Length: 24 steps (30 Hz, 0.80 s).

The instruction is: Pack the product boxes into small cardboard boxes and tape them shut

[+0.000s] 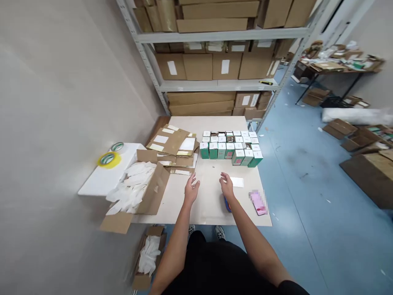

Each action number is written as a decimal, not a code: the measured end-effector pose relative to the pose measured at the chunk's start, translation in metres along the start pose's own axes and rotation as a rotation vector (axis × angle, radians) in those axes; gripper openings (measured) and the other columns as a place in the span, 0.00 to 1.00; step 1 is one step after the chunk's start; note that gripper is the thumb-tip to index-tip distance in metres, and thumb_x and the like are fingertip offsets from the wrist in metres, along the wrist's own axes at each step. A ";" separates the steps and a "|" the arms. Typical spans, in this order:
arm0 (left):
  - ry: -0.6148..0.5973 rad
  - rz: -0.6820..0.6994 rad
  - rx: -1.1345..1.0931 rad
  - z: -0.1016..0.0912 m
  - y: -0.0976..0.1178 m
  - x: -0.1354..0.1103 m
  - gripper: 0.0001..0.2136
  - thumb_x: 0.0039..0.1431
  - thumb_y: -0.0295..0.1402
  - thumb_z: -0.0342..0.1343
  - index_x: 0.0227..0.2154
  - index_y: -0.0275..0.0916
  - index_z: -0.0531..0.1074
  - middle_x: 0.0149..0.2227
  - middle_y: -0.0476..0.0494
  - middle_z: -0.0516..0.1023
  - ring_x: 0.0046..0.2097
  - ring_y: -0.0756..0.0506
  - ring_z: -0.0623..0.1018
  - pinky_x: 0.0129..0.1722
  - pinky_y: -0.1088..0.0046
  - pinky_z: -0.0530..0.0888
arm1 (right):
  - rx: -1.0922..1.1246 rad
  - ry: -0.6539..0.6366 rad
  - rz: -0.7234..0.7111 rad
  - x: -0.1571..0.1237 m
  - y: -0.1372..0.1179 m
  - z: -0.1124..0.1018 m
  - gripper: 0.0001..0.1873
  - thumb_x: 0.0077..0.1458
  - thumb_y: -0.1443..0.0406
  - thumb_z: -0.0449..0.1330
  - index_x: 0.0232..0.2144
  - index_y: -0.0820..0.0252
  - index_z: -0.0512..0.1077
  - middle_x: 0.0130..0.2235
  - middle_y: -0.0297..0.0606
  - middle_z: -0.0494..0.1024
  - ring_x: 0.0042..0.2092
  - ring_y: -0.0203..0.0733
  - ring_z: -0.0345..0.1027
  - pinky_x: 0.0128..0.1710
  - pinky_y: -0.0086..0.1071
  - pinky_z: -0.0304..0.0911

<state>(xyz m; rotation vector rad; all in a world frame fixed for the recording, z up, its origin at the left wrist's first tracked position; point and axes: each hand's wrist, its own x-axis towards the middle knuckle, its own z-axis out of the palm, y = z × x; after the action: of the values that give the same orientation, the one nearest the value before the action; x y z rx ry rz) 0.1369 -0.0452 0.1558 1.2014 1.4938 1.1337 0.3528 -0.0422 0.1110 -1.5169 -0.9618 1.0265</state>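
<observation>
My left hand (191, 189) is held over the front middle of the table (204, 205), fingers apart and nothing in them. Facing it, my right hand (226, 185) is also open, with bare table between the two. Beside the right hand lies a white card or label (237, 182). A blue object (227, 204) is mostly hidden under my right forearm, so its kind does not show. Beyond the hands stand rows of small green and white boxes (221, 150), several with open tops. Flattened cardboard (172, 141) is stacked to the left.
An open carton (153, 192) of white paper sits at the table's left. Yellow tape (109, 159) rests on a white surface near the wall. A pink item (258, 203) lies at the right edge. Shelving (221, 85) with cartons stands behind; another carton (149, 254) is on the floor.
</observation>
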 end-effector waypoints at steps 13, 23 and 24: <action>-0.448 -0.143 0.070 -0.018 -0.048 0.038 0.19 0.59 0.42 0.61 0.51 0.40 0.78 0.50 0.36 0.83 0.51 0.40 0.81 0.58 0.56 0.76 | -0.481 0.293 0.439 -0.077 0.107 -0.029 0.12 0.49 0.62 0.62 0.38 0.58 0.75 0.41 0.45 0.81 0.45 0.52 0.75 0.48 0.41 0.68; -0.651 -0.193 0.182 -0.051 -0.095 0.014 0.19 0.58 0.44 0.60 0.48 0.41 0.80 0.48 0.38 0.84 0.46 0.41 0.83 0.53 0.56 0.78 | -0.597 0.356 0.540 -0.097 0.139 0.012 0.22 0.45 0.69 0.66 0.46 0.63 0.74 0.54 0.59 0.77 0.62 0.62 0.66 0.62 0.49 0.55; -0.664 -0.186 0.186 -0.052 -0.095 0.013 0.19 0.58 0.45 0.60 0.48 0.41 0.80 0.48 0.38 0.84 0.46 0.41 0.83 0.53 0.55 0.78 | -0.557 0.361 0.579 -0.094 0.139 0.012 0.19 0.45 0.69 0.66 0.43 0.62 0.74 0.52 0.58 0.78 0.61 0.61 0.67 0.61 0.49 0.56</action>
<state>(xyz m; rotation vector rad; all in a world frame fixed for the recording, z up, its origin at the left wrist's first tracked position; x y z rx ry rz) 0.0676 -0.0500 0.0719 1.3574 1.1702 0.4065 0.3210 -0.1487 -0.0150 -2.4446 -0.5748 0.8504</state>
